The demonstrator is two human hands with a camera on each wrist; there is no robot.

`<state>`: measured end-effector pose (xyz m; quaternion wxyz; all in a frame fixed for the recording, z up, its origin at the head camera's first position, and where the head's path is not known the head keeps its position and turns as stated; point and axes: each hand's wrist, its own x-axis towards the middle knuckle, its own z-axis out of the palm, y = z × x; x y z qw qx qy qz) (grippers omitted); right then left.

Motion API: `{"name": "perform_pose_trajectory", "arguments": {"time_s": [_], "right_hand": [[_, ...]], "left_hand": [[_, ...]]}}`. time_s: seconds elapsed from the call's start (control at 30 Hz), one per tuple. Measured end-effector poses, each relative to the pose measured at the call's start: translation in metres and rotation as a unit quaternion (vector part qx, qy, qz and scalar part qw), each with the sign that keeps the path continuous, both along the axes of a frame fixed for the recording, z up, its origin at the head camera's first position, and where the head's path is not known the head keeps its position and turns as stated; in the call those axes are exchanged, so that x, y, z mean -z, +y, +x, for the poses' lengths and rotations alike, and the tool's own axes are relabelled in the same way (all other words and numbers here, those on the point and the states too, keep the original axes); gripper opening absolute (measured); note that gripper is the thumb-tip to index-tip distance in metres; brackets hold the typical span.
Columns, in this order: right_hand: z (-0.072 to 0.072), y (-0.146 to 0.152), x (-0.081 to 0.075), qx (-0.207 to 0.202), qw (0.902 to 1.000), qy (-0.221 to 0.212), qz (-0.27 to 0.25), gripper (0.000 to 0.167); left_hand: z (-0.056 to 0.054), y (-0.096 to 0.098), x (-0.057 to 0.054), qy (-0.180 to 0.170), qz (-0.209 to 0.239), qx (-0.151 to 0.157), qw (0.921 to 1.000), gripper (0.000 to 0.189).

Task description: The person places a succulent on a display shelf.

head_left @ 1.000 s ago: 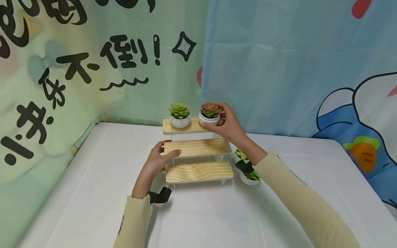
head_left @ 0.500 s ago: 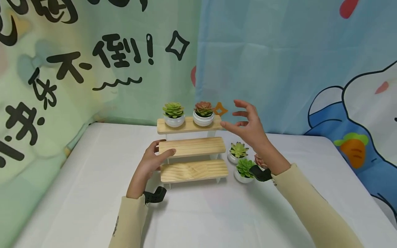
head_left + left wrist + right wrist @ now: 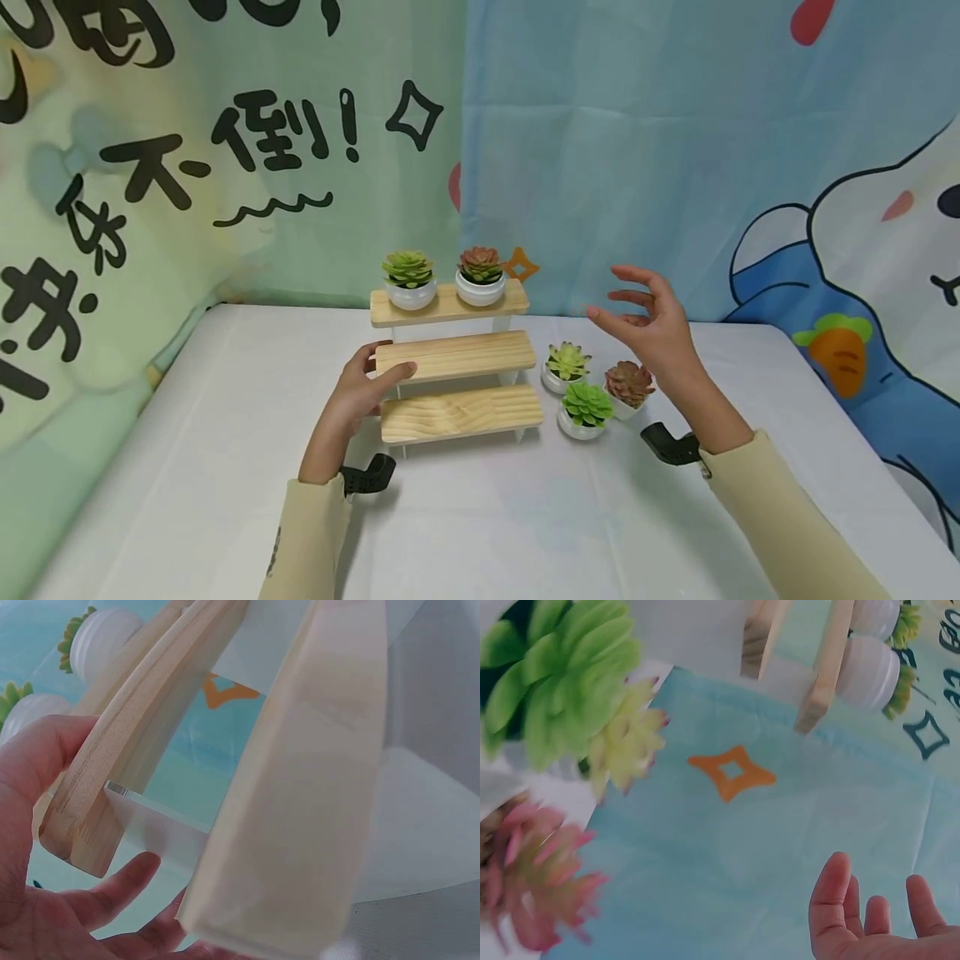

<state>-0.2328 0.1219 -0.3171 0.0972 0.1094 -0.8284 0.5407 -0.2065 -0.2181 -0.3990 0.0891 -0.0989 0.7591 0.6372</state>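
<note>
A three-step wooden stand with clear side supports rises from the white table. My left hand grips the left end of its middle shelf, thumb on top; the left wrist view shows the fingers under the board. On the top shelf sit a green succulent and a reddish succulent in white pots. My right hand is in the air right of the stand, fingers loosely bent and holding nothing. Below it stand a yellow-green succulent, a bright green succulent and a red-brown succulent.
The white table reaches back to a printed cloth backdrop with dark lettering on the left and a cartoon animal on the right. Black straps with camera mounts sit on both wrists.
My right hand has let go of the reddish succulent on the top shelf and moved right and slightly down, uncovering the three potted plants on the table. My left hand keeps its grip.
</note>
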Motion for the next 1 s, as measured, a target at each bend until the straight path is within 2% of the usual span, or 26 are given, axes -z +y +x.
{"name": "perform_pose_trajectory", "arguments": {"time_s": [0.1, 0.23, 0.37, 0.5, 0.6, 0.77, 0.87, 1.0], "right_hand": [[0.004, 0.013, 0.005, 0.025, 0.9996, -0.013, 0.0, 0.058], [0.009, 0.03, 0.015, 0.054, 0.9967, -0.059, -0.011, 0.057], [0.011, 0.044, 0.03, 0.077, 0.9907, -0.109, -0.027, 0.061], [0.014, 0.053, 0.047, 0.092, 0.9868, -0.133, -0.009, 0.067], [0.017, 0.059, 0.055, 0.087, 0.9834, -0.159, 0.012, 0.069], [0.02, 0.065, 0.069, 0.054, 0.9723, -0.224, 0.036, 0.079], [0.02, 0.066, 0.079, 0.042, 0.9684, -0.242, 0.043, 0.083], [0.019, 0.066, 0.091, 0.044, 0.9677, -0.244, 0.044, 0.081]], "left_hand": [[0.001, 0.0, 0.001, -0.004, -0.001, 0.0, 1.0, 0.074], [0.002, 0.0, 0.0, -0.004, 0.0, -0.003, 1.0, 0.073], [0.001, 0.0, 0.0, -0.003, 0.002, -0.005, 1.0, 0.073], [0.001, 0.0, 0.0, -0.005, 0.005, -0.003, 1.0, 0.074], [0.0, 0.001, 0.001, -0.007, 0.006, -0.003, 1.0, 0.074], [0.001, 0.002, 0.0, -0.004, 0.007, -0.008, 0.9999, 0.071], [0.001, 0.002, 0.0, -0.002, 0.01, -0.007, 0.9999, 0.07], [0.002, 0.001, -0.001, -0.001, 0.013, -0.004, 0.9999, 0.07]]}}
